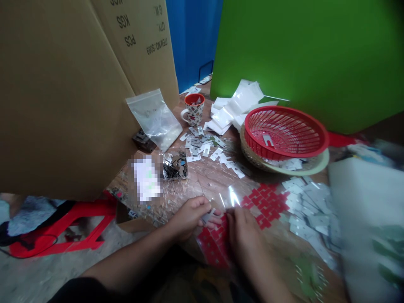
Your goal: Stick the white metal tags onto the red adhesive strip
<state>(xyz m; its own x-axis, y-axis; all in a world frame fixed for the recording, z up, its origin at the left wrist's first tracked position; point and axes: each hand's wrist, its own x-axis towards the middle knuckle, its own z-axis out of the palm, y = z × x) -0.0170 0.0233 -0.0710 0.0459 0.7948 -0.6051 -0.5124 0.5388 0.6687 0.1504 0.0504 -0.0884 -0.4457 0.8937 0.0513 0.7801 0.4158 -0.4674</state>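
Between thumb and fingers, my left hand (194,214) grips a small grey metal plate (208,216) above the table. Close to its right, my right hand (244,231) is closed, its fingers bent down at a sheet of red stickers (214,246); whatever is in its fingertips is hidden. Shiny clear film (233,196) shows just beyond those fingers. More red stickers (267,204) on clear backing lie past the right hand. Several flat metal plates with slots (206,150) are scattered farther back on the table.
A red basket (285,111) sits in a pale one (322,162) at the right. White plates (312,210) are heaped nearer. A patterned mug (195,113), a zip bag (154,118) and a clear box of black parts (175,165) stand behind. A large carton (63,97) flanks the left.
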